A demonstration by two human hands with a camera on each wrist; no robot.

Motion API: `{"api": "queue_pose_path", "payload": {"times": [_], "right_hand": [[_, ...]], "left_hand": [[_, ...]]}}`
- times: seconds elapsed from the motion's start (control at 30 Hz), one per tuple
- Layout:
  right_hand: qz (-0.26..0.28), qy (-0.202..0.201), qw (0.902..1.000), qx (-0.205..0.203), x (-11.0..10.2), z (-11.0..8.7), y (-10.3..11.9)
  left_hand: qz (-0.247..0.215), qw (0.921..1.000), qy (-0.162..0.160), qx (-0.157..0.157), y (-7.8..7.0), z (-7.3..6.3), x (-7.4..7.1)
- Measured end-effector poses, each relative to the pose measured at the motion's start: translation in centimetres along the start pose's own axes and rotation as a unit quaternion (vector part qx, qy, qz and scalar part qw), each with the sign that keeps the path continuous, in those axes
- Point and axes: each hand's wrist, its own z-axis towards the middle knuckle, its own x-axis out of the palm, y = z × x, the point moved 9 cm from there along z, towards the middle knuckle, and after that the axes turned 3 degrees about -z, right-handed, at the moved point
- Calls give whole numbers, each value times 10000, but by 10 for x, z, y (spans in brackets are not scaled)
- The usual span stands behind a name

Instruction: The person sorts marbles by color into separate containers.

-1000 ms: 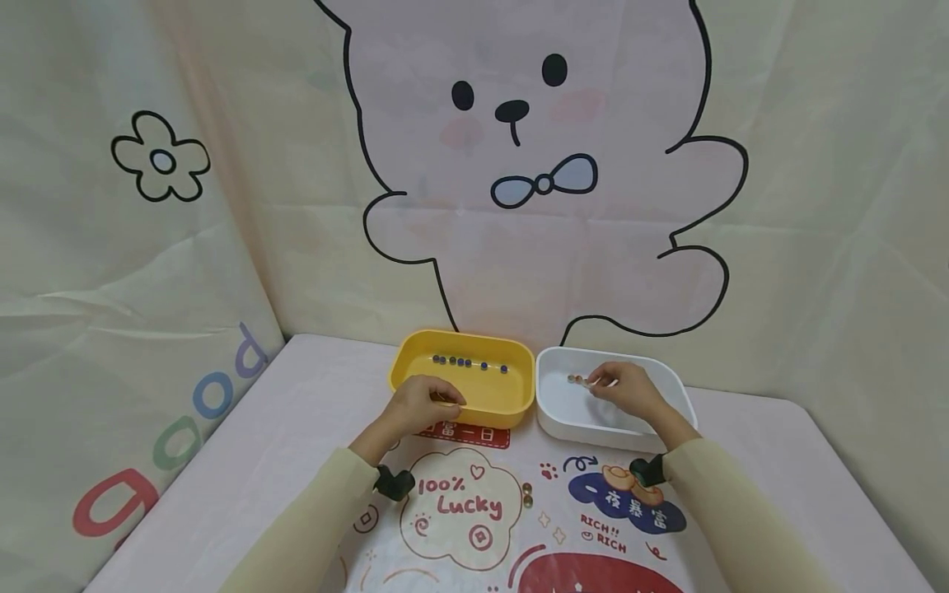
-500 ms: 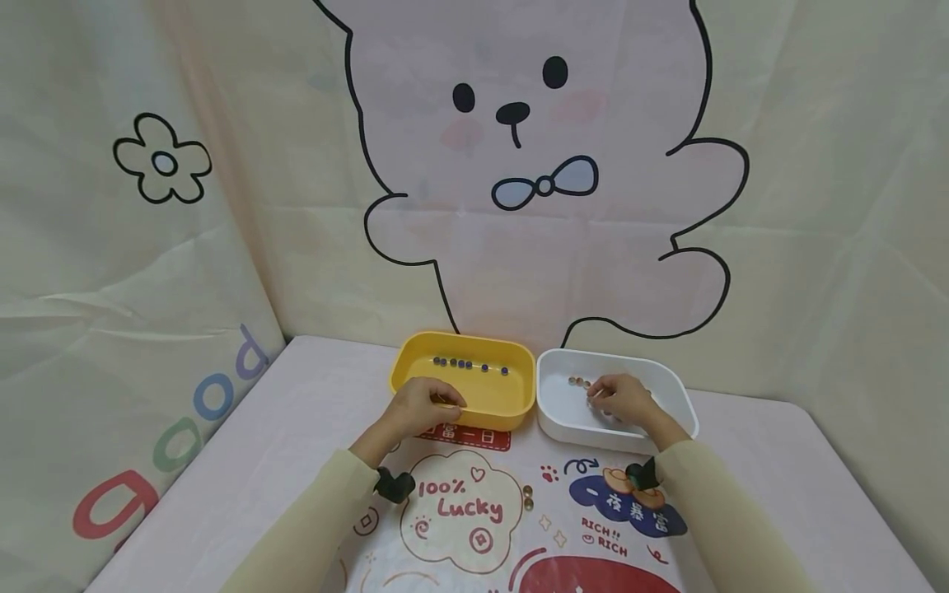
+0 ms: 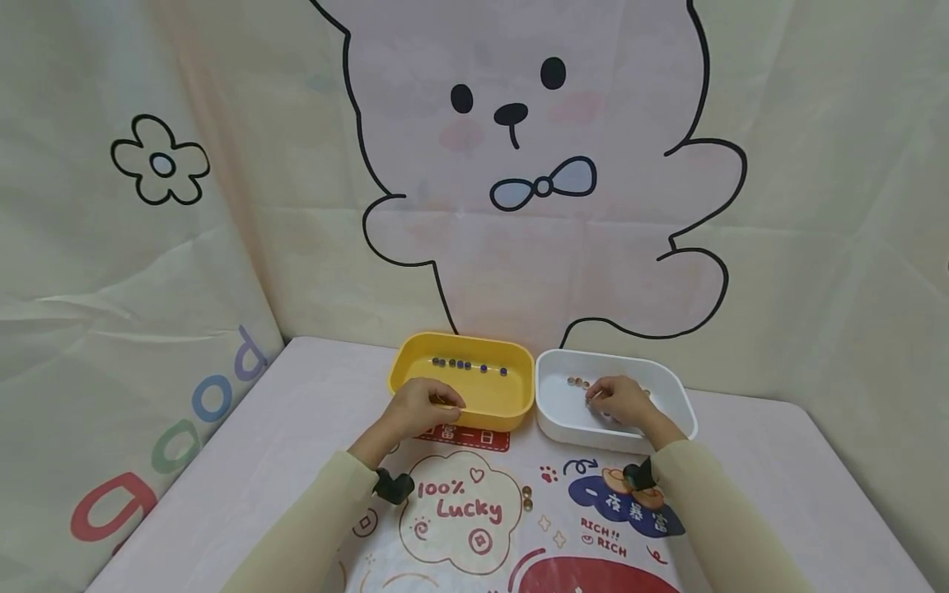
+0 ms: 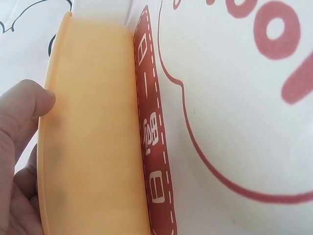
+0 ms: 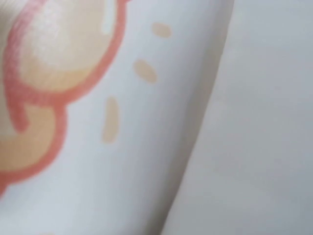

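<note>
My left hand (image 3: 418,401) grips the near wall of the yellow tray (image 3: 495,409); in the left wrist view the thumb (image 4: 36,100) bends over its rim. Inside the tray lies a row of dark blue beads (image 3: 460,365). My right hand (image 3: 623,399) reaches into the white tray (image 3: 558,412), thumb and fingers pinched low around what looks like a small bead, mostly hidden. A short row of brownish beads (image 3: 577,381) lies just beyond the fingertips. More beads show partly under and behind this hand. The right wrist view holds no fingers, only the tray's white side (image 5: 254,122).
Two gold-brown beads (image 3: 527,498) lie on the printed tablecloth (image 3: 460,543) in front of the trays. The trays stand side by side near the back edge of the table. A curtain with a bear drawing (image 3: 541,272) hangs behind.
My right hand has shifted slightly down and toward the near side in the white tray, away from the row of brownish beads. The left hand stays on the yellow tray's rim.
</note>
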Motion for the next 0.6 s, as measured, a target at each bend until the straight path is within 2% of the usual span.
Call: {"api": "queue_pose_path", "payload": {"times": [0.3, 0.6], "right_hand": [[-98, 13, 9999, 80, 0, -3, -2], [-321, 164, 9993, 37, -7, -10, 6]], "left_hand": [[55, 10000, 35, -9, -1, -2, 2], [27, 10000, 14, 15, 1, 0, 1]]}}
